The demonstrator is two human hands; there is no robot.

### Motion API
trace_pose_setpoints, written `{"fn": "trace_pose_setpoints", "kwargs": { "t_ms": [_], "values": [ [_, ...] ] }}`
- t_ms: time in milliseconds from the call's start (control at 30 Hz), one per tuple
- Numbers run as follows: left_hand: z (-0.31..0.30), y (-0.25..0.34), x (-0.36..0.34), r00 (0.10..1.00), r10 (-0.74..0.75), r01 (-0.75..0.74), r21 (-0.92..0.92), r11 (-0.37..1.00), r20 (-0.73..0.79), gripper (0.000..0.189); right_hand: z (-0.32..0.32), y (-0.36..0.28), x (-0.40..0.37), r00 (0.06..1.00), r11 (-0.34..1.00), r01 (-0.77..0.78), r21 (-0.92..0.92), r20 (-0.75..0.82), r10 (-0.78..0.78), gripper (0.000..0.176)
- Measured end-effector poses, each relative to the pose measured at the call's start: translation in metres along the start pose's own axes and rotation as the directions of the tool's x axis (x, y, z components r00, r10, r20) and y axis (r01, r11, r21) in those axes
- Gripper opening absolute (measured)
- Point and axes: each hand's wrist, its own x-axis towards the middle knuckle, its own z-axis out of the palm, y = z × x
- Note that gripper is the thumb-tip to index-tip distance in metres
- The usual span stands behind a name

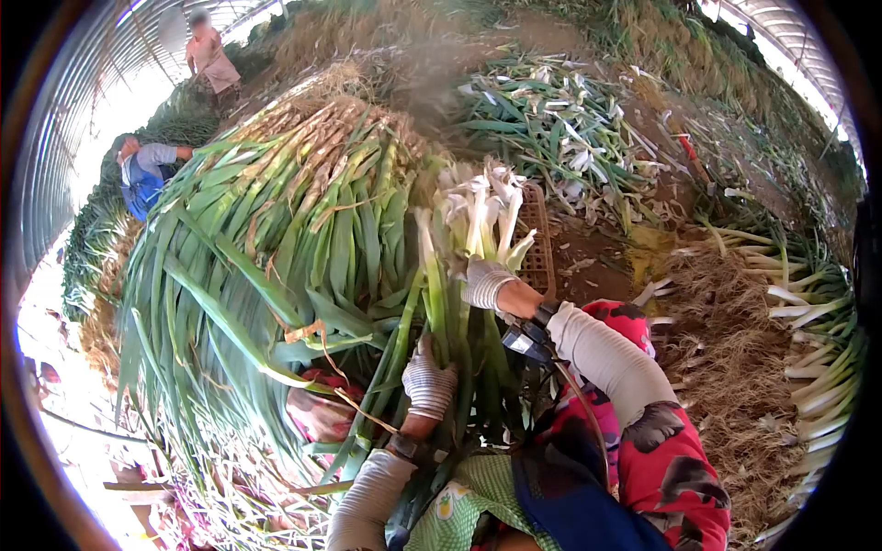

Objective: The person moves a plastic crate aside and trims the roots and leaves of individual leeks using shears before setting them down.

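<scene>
My left hand, in a striped knit glove, is closed around the green leaves of a leek. My right hand, gloved alike, is curled against the lower part of several leeks with peeled white ends; its fingertips are partly hidden. The white ends point away from me, and the leaves run back toward my lap. Left of my hands lies a big heap of untrimmed leeks with long green leaves and brownish, dry root ends.
A brown plastic crate stands behind the white ends. Stripped leaves are piled beyond it. At right lie cut roots and a row of leeks. One person is beside the heap; another person stands farther back.
</scene>
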Motion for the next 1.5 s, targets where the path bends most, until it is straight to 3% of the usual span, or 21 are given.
{"fn": "trace_pose_setpoints", "kwargs": {
  "t_ms": [67,167,233,400,467,533,600,700,733,767,800,900,933,967,1000,1100,1167,1233,1300,1400,1500],
  "values": [
    [-0.006,-0.008,0.008,0.999,0.048,-0.049,-0.121,0.991,-0.01,0.069,0.009,-0.002,0.021,0.983,0.985,-0.171,0.011,0.064,0.17,0.034],
    [-0.025,-0.007,0.017,0.994,0.101,-0.108,-0.342,0.933,-0.039,0.059,0.026,0.018,0.03,1.0,0.983,0.008,0.181,-0.018,-0.005,0.032],
    [-0.043,0.001,0.023,0.988,0.145,-0.144,-0.572,0.807,-0.044,0.058,-0.022,-0.004,-0.002,0.95,0.937,-0.265,0.228,0.23,0.212,0.032],
    [-0.066,0.028,0.016,0.991,0.137,-0.111,-0.645,0.756,-0.01,0.056,0.0,0.027,-0.012,0.99,0.888,-0.136,0.44,0.09,0.107,0.038],
    [-0.052,0.031,0.017,0.987,0.156,-0.15,-0.457,0.877,-0.024,0.055,-0.009,0.046,-0.028,0.996,0.997,0.055,0.053,-0.077,-0.051,0.046],
    [-0.027,0.035,0.022,0.937,0.307,-0.348,-0.349,0.87,-0.169,0.051,0.006,0.063,-0.019,0.991,0.952,0.069,0.299,-0.127,-0.032,0.048],
    [0.007,0.031,0.021,0.974,0.228,-0.214,-0.281,0.935,0.015,0.051,0.007,0.078,-0.017,0.986,0.927,0.025,0.374,-0.161,0.038,0.051],
    [-0.002,0.055,0.008,0.977,0.086,-0.086,-0.005,0.996,0.197,0.052,-0.025,0.061,-0.044,0.968,0.973,-0.163,0.166,-0.166,0.19,0.055],
    [0.0,0.049,0.01,0.969,0.141,-0.128,-0.076,0.989,0.204,0.056,-0.03,0.055,-0.056,1.0,0.845,-0.015,0.535,0.011,0.011,0.063],
    [-0.001,0.042,0.011,0.958,0.213,-0.193,-0.119,0.974,0.191,0.057,-0.036,0.043,-0.062,0.964,0.883,-0.134,0.451,0.267,0.011,0.075],
    [-0.009,0.042,0.013,0.943,0.285,-0.258,-0.162,0.953,0.174,0.058,-0.031,0.043,-0.054,0.962,0.927,-0.098,0.361,0.274,-0.005,0.077],
    [-0.047,0.032,0.043,0.887,0.309,-0.259,-0.184,0.948,0.344,0.048,-0.025,0.052,-0.038,0.995,0.97,-0.08,0.228,-0.037,0.091,0.057],
    [-0.078,0.053,0.064,0.933,0.137,-0.227,0.247,0.942,0.334,0.04,-0.025,0.056,-0.035,0.979,0.973,-0.102,0.208,-0.155,0.136,0.051],
    [-0.087,0.021,0.091,0.909,0.413,-0.409,0.07,0.91,-0.055,0.035,-0.026,0.057,-0.033,0.971,0.968,-0.089,0.236,-0.196,0.137,0.047],
    [-0.119,0.026,0.114,0.937,0.318,-0.314,0.054,0.948,-0.146,0.036,-0.037,0.046,-0.042,0.999,0.873,-0.038,0.486,-0.008,0.048,0.054],
    [-0.178,-0.03,0.201,0.845,0.263,-0.06,0.408,0.911,-0.465,0.037,-0.007,0.024,-0.05,0.931,0.876,0.273,0.397,0.121,-0.345,0.053],
    [-0.207,-0.04,0.229,0.942,-0.208,0.317,0.484,0.815,-0.265,0.052,-0.012,0.018,-0.047,0.97,0.937,0.157,0.312,0.129,-0.206,0.054],
    [-0.201,-0.063,0.246,0.933,-0.313,0.357,0.559,0.748,-0.177,0.061,-0.037,0.012,-0.048,0.987,0.96,-0.073,0.27,0.16,0.03,0.057],
    [-0.198,-0.091,0.269,0.942,-0.322,0.326,0.476,0.817,-0.092,0.068,-0.026,0.026,-0.032,1.0,0.971,-0.018,0.238,0.017,0.015,0.058],
    [-0.203,-0.103,0.276,0.97,-0.242,0.227,0.416,0.881,-0.016,0.068,0.015,0.029,-0.012,0.94,0.915,0.293,0.277,0.089,-0.329,0.058],
    [-0.222,-0.066,0.231,0.99,-0.134,0.113,0.3,0.947,0.051,0.06,-0.014,0.013,-0.022,0.993,0.95,-0.051,0.308,0.117,0.015,0.058]
  ]
}}
